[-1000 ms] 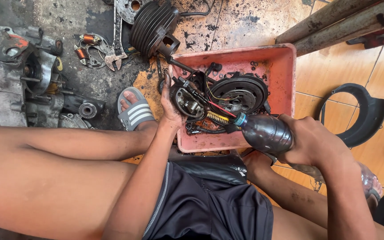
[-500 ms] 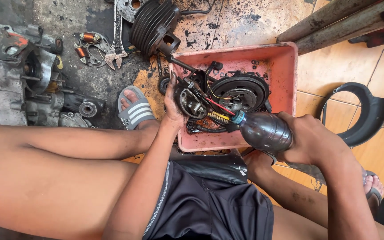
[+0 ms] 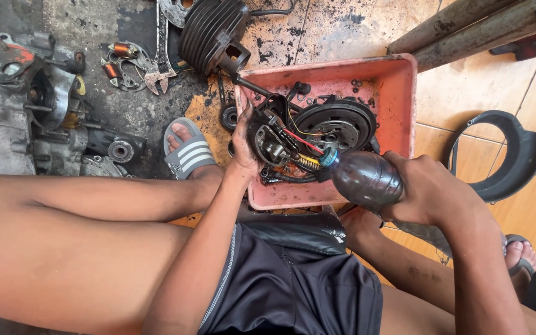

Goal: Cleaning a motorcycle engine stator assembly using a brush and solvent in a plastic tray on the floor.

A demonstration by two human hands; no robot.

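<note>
My left hand (image 3: 244, 144) grips a round engine stator plate (image 3: 274, 149) with coils and red and yellow wires, held tilted over the pink plastic tray (image 3: 398, 93). My right hand (image 3: 429, 189) holds a dark plastic bottle (image 3: 364, 178) tipped sideways, its blue neck pointing at the plate's coils. A black round flywheel (image 3: 333, 124) lies in the tray just behind the plate. Small dark bits are scattered on the tray floor.
A finned engine cylinder (image 3: 209, 31) and a wrench (image 3: 159, 56) lie beyond the tray on the oily floor. An engine crankcase (image 3: 20, 105) sits at the left. A second coil plate (image 3: 119, 62) lies near it. A black curved cover (image 3: 516, 155) rests on the tiles at right.
The bottle has dropped slightly and its neck has come closer to the stator plate. My left hand keeps the plate in nearly the same place.
</note>
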